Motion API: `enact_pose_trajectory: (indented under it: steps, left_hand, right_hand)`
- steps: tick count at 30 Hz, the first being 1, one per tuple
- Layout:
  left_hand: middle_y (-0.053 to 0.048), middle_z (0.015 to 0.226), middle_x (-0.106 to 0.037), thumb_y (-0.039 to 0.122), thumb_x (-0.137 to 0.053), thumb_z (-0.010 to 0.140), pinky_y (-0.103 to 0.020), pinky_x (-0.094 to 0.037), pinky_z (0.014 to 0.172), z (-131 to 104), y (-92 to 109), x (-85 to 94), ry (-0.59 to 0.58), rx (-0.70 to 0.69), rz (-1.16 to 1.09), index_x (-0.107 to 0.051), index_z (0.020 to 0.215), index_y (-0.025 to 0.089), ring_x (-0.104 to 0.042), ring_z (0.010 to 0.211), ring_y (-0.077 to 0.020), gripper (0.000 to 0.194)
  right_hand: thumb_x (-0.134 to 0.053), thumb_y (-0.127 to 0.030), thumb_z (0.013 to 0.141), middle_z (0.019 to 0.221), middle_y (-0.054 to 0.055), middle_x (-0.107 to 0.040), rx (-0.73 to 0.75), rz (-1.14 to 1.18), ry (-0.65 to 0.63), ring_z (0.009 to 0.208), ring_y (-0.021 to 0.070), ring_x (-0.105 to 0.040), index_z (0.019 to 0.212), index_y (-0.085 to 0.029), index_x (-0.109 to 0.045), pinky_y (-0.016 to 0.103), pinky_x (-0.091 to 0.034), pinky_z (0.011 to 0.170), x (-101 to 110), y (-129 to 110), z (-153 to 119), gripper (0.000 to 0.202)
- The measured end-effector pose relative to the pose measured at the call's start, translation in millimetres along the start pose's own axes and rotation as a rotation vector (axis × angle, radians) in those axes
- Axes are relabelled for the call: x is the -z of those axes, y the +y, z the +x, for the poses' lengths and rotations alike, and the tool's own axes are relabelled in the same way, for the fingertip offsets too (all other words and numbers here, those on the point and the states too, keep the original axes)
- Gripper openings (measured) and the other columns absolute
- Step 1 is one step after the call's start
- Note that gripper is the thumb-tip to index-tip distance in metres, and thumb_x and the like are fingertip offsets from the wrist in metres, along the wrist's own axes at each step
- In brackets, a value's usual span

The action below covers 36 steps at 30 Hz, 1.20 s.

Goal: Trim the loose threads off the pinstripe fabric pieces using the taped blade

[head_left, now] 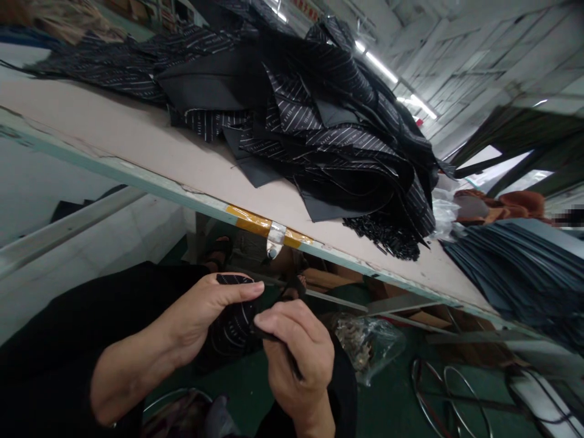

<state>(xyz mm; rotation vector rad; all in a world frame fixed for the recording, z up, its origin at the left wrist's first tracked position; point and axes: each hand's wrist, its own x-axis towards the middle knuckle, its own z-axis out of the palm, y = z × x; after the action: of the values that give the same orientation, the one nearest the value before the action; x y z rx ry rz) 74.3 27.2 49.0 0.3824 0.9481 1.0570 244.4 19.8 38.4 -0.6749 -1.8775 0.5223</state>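
Observation:
Below the table edge, my left hand (201,313) is closed on a black fabric piece (233,325) with white stripes and small lettering, the thumb pressed on its upper edge. My right hand (298,353) pinches the same piece at its right side, with the fingers curled; whether something else small is in the fist is hidden. Above my hands, a large heap of matching black fabric pieces (292,112) lies on the table (114,137), some showing plain dark sides. A pile of small black parts (387,237) sits at the heap's front right.
Yellow tape and a metal bracket (275,238) mark the table's front edge. Dark blue-grey stacked pieces (515,261) lie on the right. Under the table are a clear plastic bag (367,344) with scraps and a metal-ringed stool base (449,395). Brown fabric (520,204) lies beyond.

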Motion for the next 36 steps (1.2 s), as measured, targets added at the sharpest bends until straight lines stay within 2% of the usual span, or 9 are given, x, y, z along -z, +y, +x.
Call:
enact_pose_trajectory:
  steps: [2, 7, 11, 14, 17, 20, 25, 30, 36]
  left_hand:
    - [0.002, 0.058, -0.068, 0.037, -0.101, 0.051, -0.018, -0.048, 0.053, 0, -2, 2.0, -0.021, 0.006, -0.003, -0.074, 0.058, 0.017, -0.058, 0.055, -0.0107, 0.035]
    - [-0.003, 0.088, -0.083, 0.037, -0.101, 0.054, -0.024, -0.057, 0.082, -2, -5, 4.4, -0.021, -0.089, 0.133, -0.086, 0.088, 0.021, -0.072, 0.090, -0.0203, 0.040]
    - [-0.003, 0.075, -0.081, 0.043, -0.102, 0.048, -0.022, -0.054, 0.066, -5, -1, 1.9, 0.040, -0.059, 0.140, -0.085, 0.076, 0.019, -0.068, 0.069, -0.0165, 0.040]
    - [-0.003, 0.069, -0.078, 0.047, -0.103, 0.043, -0.021, -0.051, 0.060, -5, 5, 1.1, 0.053, 0.000, 0.066, -0.083, 0.070, 0.017, -0.065, 0.063, -0.0148, 0.045]
    - [-0.002, 0.067, -0.076, 0.049, -0.104, 0.039, -0.020, -0.052, 0.061, -5, 11, 2.4, 0.110, 0.023, -0.007, -0.079, 0.066, 0.017, -0.065, 0.063, -0.0144, 0.049]
    - [-0.001, 0.066, -0.075, 0.054, -0.102, 0.045, -0.021, -0.053, 0.062, -4, 15, 4.5, 0.084, 0.013, 0.012, -0.077, 0.064, 0.017, -0.065, 0.063, -0.0152, 0.049]
    - [0.002, 0.059, -0.068, 0.055, -0.094, 0.058, -0.022, -0.050, 0.057, 1, 18, 4.7, 0.096, -0.059, 0.070, -0.067, 0.058, 0.019, -0.061, 0.057, -0.0150, 0.045]
    - [-0.001, 0.058, -0.068, 0.046, -0.085, 0.071, -0.026, -0.050, 0.059, 2, 24, 3.5, 0.067, -0.084, 0.173, -0.064, 0.056, 0.019, -0.061, 0.058, -0.0175, 0.037]
    - [-0.003, 0.057, -0.068, 0.043, -0.086, 0.065, -0.026, -0.049, 0.056, 6, 29, 4.7, 0.025, -0.101, 0.141, -0.062, 0.050, 0.020, -0.061, 0.056, -0.0188, 0.037]
  right_hand:
    - [-0.065, 0.002, 0.088, 0.090, 0.004, -0.077, -0.029, -0.012, 0.060, 0.081, 0.0161, -0.070, 0.107, -0.022, -0.077, 0.027, -0.057, 0.075, -3, 0, 1, 0.032]
    - [-0.075, -0.005, 0.084, 0.085, -0.002, -0.079, -0.355, 0.154, 0.311, 0.078, 0.0137, -0.072, 0.092, -0.026, -0.081, 0.022, -0.057, 0.073, -8, 9, 6, 0.023]
    - [-0.085, -0.015, 0.079, 0.080, 0.000, -0.077, -0.544, 0.337, 0.155, 0.071, 0.0162, -0.069, 0.083, -0.022, -0.081, 0.026, -0.055, 0.067, -2, 13, 9, 0.009]
    - [-0.084, -0.013, 0.081, 0.080, 0.000, -0.076, -0.443, 0.349, 0.076, 0.073, 0.0162, -0.067, 0.085, -0.024, -0.082, 0.028, -0.054, 0.068, 0, 14, 8, 0.012]
    - [-0.081, -0.009, 0.084, 0.089, 0.001, -0.080, -0.332, 0.398, 0.133, 0.084, 0.0184, -0.071, 0.094, -0.027, -0.083, 0.031, -0.056, 0.079, -8, 13, 4, 0.021]
    - [-0.083, -0.025, 0.086, 0.084, 0.001, -0.080, -0.591, 0.706, 0.276, 0.081, 0.0198, -0.074, 0.090, -0.026, -0.082, 0.034, -0.058, 0.081, -20, 10, 4, 0.004]
    - [-0.090, -0.046, 0.073, 0.055, -0.003, -0.064, -0.997, 0.899, 0.419, 0.051, 0.0142, -0.061, 0.064, -0.020, -0.067, 0.027, -0.053, 0.060, -31, 11, 19, 0.036]
    - [-0.081, -0.042, 0.073, 0.047, 0.000, -0.059, -1.079, 0.903, 0.325, 0.048, 0.0152, -0.057, 0.051, -0.018, -0.064, 0.030, -0.052, 0.062, -33, 14, 25, 0.037]
    - [-0.072, -0.040, 0.072, 0.044, 0.000, -0.054, -1.108, 0.892, 0.255, 0.048, 0.0161, -0.052, 0.044, -0.021, -0.062, 0.037, -0.054, 0.077, -34, 13, 29, 0.035]
